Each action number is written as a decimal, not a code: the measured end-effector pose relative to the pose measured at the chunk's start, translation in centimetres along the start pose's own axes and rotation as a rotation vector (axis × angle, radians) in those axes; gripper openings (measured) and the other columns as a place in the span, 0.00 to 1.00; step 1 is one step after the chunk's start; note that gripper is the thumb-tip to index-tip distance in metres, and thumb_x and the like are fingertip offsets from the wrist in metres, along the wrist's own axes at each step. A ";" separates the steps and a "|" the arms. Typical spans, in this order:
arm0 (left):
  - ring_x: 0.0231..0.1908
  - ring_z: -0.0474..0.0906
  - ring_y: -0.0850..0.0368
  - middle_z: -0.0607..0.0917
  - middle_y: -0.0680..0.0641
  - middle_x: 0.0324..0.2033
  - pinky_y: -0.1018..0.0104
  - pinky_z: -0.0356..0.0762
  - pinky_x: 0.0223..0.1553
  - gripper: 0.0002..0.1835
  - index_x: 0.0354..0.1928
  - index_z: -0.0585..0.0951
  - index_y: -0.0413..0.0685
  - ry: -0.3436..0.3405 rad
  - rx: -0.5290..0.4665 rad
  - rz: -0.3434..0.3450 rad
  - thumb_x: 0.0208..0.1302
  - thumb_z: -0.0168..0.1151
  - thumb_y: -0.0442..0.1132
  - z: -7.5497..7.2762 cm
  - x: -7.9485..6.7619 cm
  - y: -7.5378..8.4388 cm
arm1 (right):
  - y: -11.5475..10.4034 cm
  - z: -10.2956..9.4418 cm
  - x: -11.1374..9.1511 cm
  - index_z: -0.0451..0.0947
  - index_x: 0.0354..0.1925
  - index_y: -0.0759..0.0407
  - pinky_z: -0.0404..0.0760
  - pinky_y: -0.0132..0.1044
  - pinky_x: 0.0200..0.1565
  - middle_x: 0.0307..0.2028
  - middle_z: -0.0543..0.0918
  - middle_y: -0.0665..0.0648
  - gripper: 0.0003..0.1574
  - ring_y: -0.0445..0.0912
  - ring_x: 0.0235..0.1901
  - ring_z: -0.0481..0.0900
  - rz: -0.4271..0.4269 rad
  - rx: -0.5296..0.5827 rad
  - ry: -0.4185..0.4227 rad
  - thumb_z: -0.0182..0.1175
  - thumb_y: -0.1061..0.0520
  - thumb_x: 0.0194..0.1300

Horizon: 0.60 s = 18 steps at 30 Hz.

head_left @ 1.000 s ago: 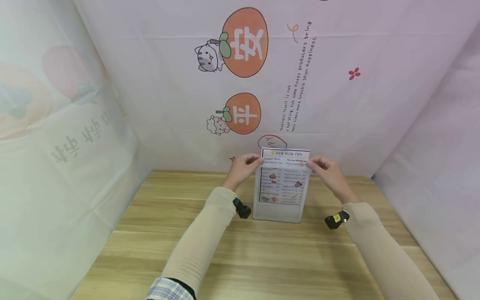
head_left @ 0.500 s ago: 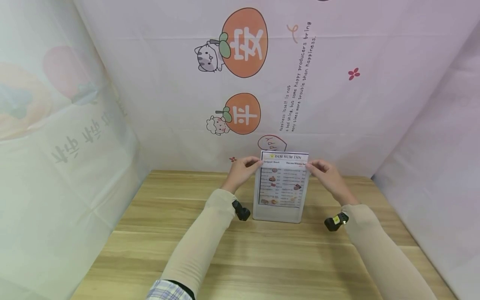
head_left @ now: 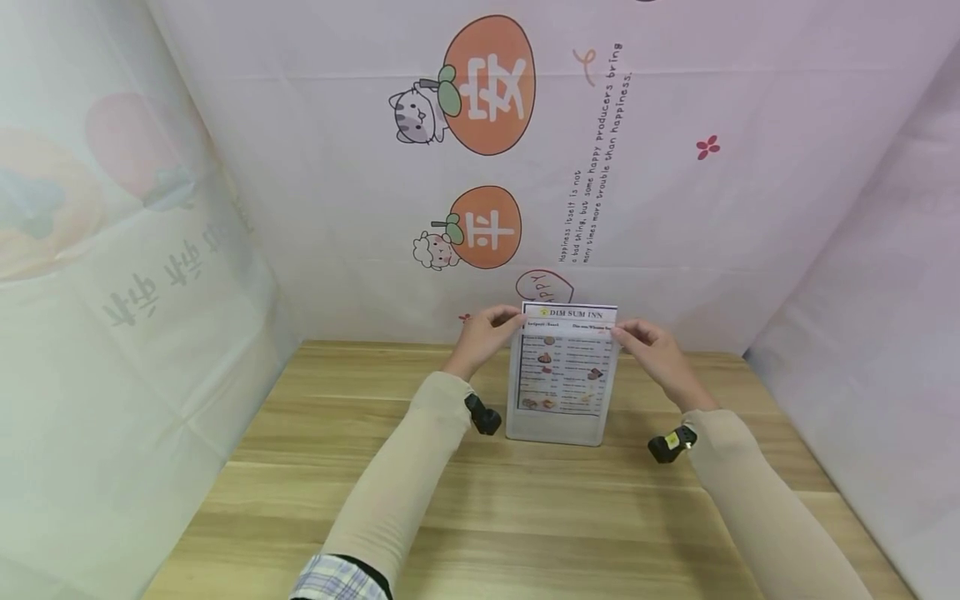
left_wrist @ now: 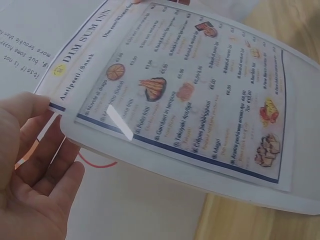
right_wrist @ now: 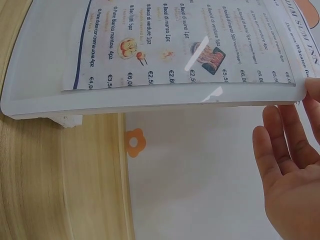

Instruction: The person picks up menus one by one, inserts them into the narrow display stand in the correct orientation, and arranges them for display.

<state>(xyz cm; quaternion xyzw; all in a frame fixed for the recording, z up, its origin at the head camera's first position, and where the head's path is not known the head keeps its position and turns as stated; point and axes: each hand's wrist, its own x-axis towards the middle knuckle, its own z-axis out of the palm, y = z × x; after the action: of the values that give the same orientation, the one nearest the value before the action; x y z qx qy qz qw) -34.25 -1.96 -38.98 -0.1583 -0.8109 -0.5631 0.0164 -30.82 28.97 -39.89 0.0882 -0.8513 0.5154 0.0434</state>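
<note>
A printed "DIM SUM INN" menu sheet (head_left: 558,367) sits most of the way inside a clear, white-edged sign holder (head_left: 555,427), which stands upright on the table. The sheet's header strip sticks out above the holder's top edge. At the upper left corner my left hand (head_left: 480,340) pinches the sheet between thumb and fingers; in the left wrist view the thumb of this hand (left_wrist: 37,175) lies on the header's edge. My right hand (head_left: 663,360) pinches the opposite upper corner. In the right wrist view, several fingers of that hand (right_wrist: 290,160) extend below the corner.
The wood-grain table (head_left: 495,517) extends in front of the holder and to both sides. Close behind stands a white printed cloth backdrop (head_left: 360,208), with cloth side walls (head_left: 862,292) left and right. Each wrist carries a small black camera (head_left: 671,443).
The menu sheet has slid slightly down into the holder, and my right hand has lowered with it. My left hand dipped, then rose a little. The holder has stayed in place.
</note>
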 end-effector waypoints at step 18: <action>0.46 0.80 0.60 0.85 0.55 0.45 0.61 0.77 0.52 0.17 0.51 0.85 0.52 0.008 0.038 0.024 0.71 0.62 0.54 -0.3 0.5 0.7 | -1.7 -0.3 0.6 0.74 0.59 0.65 0.70 0.53 0.61 0.55 0.78 0.64 0.37 0.56 0.56 0.74 -0.007 -0.021 0.027 0.53 0.34 0.74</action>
<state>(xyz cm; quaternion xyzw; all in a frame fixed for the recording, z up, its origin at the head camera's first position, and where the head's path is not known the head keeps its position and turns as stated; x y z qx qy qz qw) -34.55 -1.90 -38.15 -0.1655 -0.8194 -0.5481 0.0294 -31.05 28.42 -38.13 0.0837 -0.8557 0.5074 0.0574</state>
